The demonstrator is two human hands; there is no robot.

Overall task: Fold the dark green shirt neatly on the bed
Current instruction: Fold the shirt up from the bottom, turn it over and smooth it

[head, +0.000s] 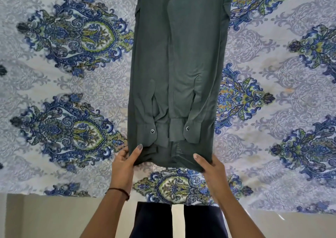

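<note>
The dark green shirt [179,65] lies lengthwise on the bed as a long narrow strip, running away from me past the top of the view. Both sleeves are folded in along its length, and their buttoned cuffs lie side by side near the near end. My left hand [125,163] pinches the near left corner of the hem, thumb on top and fingers underneath. My right hand [211,168] grips the near right corner the same way. The near edge is lifted slightly off the sheet and bunched between my hands.
The bed sheet [72,85] is white with blue and green paisley motifs and spreads wide on both sides of the shirt. Its near edge runs just below my wrists. Beige floor [45,217] and my dark trouser legs [152,219] show below.
</note>
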